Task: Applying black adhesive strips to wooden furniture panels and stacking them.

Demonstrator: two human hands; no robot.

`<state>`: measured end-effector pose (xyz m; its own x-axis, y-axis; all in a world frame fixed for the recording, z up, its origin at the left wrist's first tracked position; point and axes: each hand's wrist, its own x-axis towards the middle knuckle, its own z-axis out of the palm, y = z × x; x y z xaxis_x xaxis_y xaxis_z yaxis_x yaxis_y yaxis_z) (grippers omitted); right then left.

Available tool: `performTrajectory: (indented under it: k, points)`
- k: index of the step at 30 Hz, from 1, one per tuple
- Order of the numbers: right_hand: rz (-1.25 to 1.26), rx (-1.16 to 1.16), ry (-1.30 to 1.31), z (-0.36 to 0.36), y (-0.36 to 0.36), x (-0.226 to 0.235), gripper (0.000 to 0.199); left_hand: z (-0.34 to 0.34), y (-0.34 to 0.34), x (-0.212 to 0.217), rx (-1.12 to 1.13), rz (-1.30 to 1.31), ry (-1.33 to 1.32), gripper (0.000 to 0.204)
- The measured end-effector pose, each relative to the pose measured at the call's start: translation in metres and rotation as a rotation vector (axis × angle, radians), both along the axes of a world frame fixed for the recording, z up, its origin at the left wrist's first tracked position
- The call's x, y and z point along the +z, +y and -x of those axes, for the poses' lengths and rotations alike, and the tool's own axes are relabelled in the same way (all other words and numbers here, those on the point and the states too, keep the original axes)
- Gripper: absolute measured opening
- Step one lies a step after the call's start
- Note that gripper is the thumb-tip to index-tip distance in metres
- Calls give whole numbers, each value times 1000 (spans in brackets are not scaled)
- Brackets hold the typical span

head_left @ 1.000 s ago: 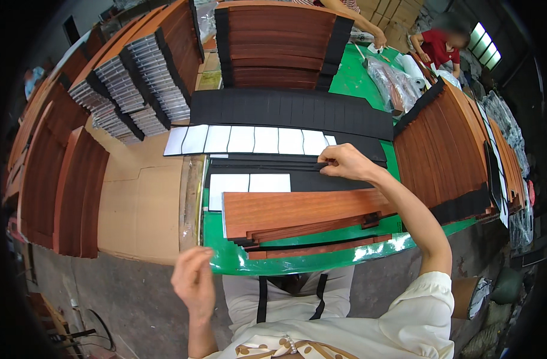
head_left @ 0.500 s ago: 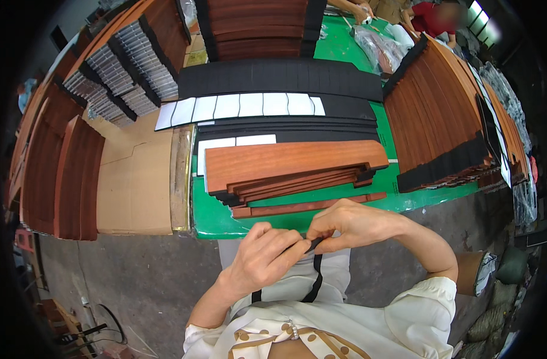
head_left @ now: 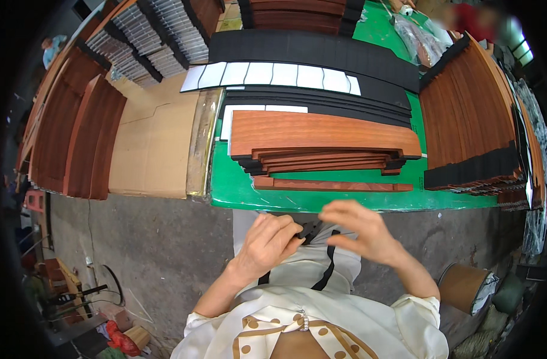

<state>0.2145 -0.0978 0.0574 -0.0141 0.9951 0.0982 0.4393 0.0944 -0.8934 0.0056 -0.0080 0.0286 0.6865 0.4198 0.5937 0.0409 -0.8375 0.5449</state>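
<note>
Looking down on a green tabletop (head_left: 369, 200) in a workshop, with bare grey concrete floor (head_left: 148, 251) below its near edge. Stacked at the tabletop's middle: reddish-brown wood-grain panels (head_left: 321, 134), the widest on top, narrower ones stepped beneath, black layers showing at the ends. Lying apart, just in front of that stack: one long thin wood strip (head_left: 333, 186). Ranged behind the stack: long black strips (head_left: 315, 102), then a row of white rectangular sheets (head_left: 273, 75) on a broad black panel (head_left: 309, 48). Piled along the right side: more brown boards (head_left: 471, 113), edged with black pieces (head_left: 471, 170). Laid flat to the left of the tabletop: cardboard sheets (head_left: 151, 143), beside brown boards leaning on edge (head_left: 70, 137); grey-and-black bundles (head_left: 148, 33) farther back. Standing on the floor at lower right: a brown cylindrical drum (head_left: 459, 287). Held below the tabletop's near edge, in front of the body: left hand (head_left: 267, 242) curled, fingers pinched on a small black piece (head_left: 309, 229). Right hand (head_left: 360, 230) just beside it, fingers loosely bent and partly spread, appearing to grip nothing; contact with the piece cannot be told.
</note>
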Motion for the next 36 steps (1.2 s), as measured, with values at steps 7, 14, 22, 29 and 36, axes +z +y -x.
performTrajectory:
  k: [7, 14, 22, 29, 36]
  points:
    - [-430, 12, -412, 34, 15, -29, 32, 11, -11, -10, 147, 555, -35, 28]
    - [-360, 73, -194, 49, 39, -27, 28, 30, 2, -18, 137, 753, -119, 25]
    - [-98, 122, -49, 62, 54, -25, 29, 48, 18, -28, 113, 823, -135, 27]
    - [-162, -109, -148, 57, 77, -23, 28, 46, 50, -32, 261, 665, -118, 42]
    - [-208, -205, -281, 67, 94, -40, 27, 18, 62, -53, 369, 669, -104, 34]
